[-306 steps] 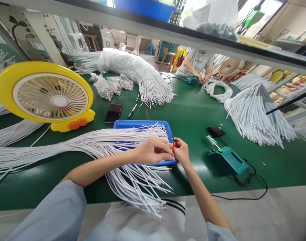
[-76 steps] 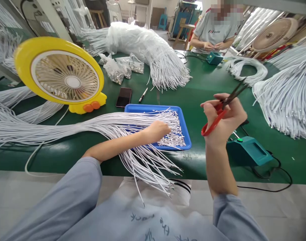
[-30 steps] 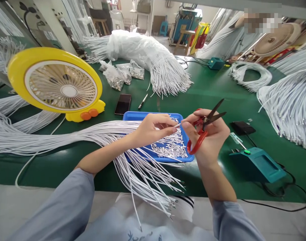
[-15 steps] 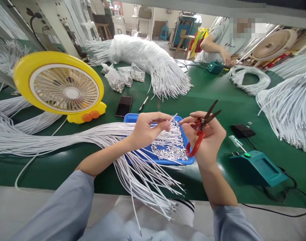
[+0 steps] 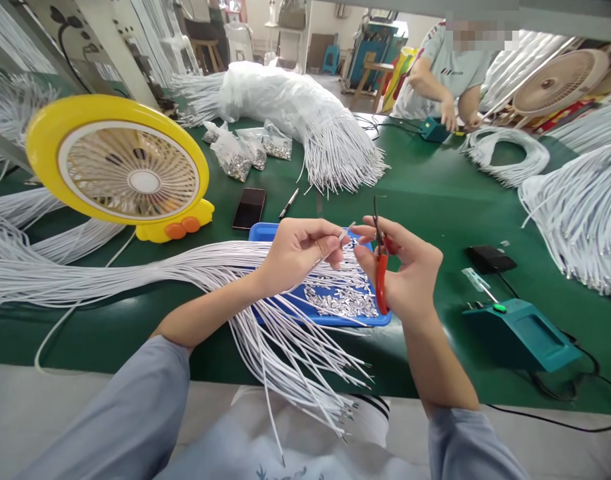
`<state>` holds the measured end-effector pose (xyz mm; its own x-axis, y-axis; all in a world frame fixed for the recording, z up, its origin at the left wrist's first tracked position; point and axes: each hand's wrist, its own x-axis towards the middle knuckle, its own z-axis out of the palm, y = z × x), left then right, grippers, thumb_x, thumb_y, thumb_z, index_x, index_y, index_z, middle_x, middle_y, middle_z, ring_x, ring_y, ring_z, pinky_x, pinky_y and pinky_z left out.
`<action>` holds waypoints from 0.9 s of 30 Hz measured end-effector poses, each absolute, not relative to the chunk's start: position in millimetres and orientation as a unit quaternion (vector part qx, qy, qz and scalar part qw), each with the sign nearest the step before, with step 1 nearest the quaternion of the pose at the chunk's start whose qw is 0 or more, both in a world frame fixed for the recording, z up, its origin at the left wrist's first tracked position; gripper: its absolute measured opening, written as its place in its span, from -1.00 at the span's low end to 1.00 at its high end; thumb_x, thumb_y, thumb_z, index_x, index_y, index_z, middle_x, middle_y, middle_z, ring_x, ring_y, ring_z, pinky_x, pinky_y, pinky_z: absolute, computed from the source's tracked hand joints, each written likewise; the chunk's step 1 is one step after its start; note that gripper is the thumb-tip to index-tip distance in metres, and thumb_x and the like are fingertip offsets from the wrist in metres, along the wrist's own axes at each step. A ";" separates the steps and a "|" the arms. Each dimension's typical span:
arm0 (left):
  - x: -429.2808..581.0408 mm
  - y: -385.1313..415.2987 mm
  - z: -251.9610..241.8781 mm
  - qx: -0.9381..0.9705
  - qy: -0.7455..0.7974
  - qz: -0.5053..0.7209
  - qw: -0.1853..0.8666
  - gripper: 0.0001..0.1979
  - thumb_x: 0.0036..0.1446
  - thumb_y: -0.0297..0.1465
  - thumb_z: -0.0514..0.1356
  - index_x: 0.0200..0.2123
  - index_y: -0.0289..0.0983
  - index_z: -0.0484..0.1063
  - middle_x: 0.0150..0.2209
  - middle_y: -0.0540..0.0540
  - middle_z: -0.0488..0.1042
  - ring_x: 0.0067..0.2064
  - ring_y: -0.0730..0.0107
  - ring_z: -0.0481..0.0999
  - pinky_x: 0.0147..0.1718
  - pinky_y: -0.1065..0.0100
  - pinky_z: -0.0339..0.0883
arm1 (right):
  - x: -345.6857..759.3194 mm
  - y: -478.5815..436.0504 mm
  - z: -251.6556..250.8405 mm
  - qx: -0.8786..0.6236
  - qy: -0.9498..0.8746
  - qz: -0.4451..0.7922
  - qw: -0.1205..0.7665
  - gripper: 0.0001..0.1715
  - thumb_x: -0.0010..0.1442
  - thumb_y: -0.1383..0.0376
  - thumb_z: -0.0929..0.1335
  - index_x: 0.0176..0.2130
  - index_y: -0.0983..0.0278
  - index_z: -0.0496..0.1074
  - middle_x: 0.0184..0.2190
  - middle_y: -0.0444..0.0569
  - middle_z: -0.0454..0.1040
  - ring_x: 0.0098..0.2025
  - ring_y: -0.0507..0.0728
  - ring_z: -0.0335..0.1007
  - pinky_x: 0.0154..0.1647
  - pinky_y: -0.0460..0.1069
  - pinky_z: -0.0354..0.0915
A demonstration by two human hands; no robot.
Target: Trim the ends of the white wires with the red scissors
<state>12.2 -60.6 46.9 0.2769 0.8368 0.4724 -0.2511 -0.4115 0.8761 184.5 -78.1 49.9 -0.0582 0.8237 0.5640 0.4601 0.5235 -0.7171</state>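
Observation:
My left hand (image 5: 305, 253) pinches a white cable (image 5: 343, 235) close to its end, above the blue tray (image 5: 265, 232). Just to the right, my right hand (image 5: 405, 267) has red-handled scissors (image 5: 381, 280) hooked on its fingers, blades pointing up and away. Its thumb and fingertips come close to the cable's tip; whether they touch it I cannot tell. Small silvery metal pieces (image 5: 340, 303) lie spread in the tray. A thick bundle of white cables (image 5: 185, 267) runs in from the left, part of it over the tray and part hanging past the table's front edge.
A yellow fan (image 5: 120, 160) stands at left, with a phone (image 5: 249, 208) and a pen (image 5: 289, 203) beyond the tray. Teal device (image 5: 525, 333) and its cord sit at right. Bagged parts (image 5: 235, 160) and wrapped cables (image 5: 295, 113) lie behind. Another person (image 5: 445, 80) works across the table.
My right hand has moved left toward the cable's end and turned, so the scissors now point upright instead of rightward. My left hand keeps its pinch. The view has shifted slightly.

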 end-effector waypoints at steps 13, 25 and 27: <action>15.2 -56.2 35.7 0.688 0.213 0.587 0.370 -0.90 0.18 -0.52 0.18 -0.29 -0.31 0.52 -0.39 -0.04 0.46 -0.49 0.62 0.42 -0.52 0.56 0.41 | 185.3 -79.5 53.1 -0.463 -0.772 0.071 0.429 -0.66 0.00 0.33 0.42 -0.14 0.25 0.52 -0.46 -0.11 0.51 -0.51 0.00 0.25 -0.51 -0.06 0.19; 14.1 -53.0 34.1 0.704 0.205 0.584 0.349 -0.83 0.16 -0.58 0.18 -0.28 -0.28 0.57 -0.44 -0.02 0.40 -0.48 0.62 0.37 -0.53 0.57 0.34 | 186.9 -78.7 54.2 -0.463 -0.780 0.083 0.412 -0.67 0.02 0.31 0.42 -0.14 0.21 0.51 -0.46 -0.12 0.52 -0.50 0.01 0.29 -0.51 -0.06 0.19; 13.8 -52.8 33.6 0.706 0.207 0.579 0.351 -0.82 0.17 -0.58 0.17 -0.28 -0.28 0.57 -0.44 -0.03 0.40 -0.46 0.61 0.38 -0.53 0.55 0.34 | 187.2 -78.9 54.5 -0.465 -0.781 0.080 0.409 -0.67 0.02 0.31 0.42 -0.14 0.20 0.51 -0.46 -0.13 0.52 -0.50 0.01 0.29 -0.52 -0.06 0.19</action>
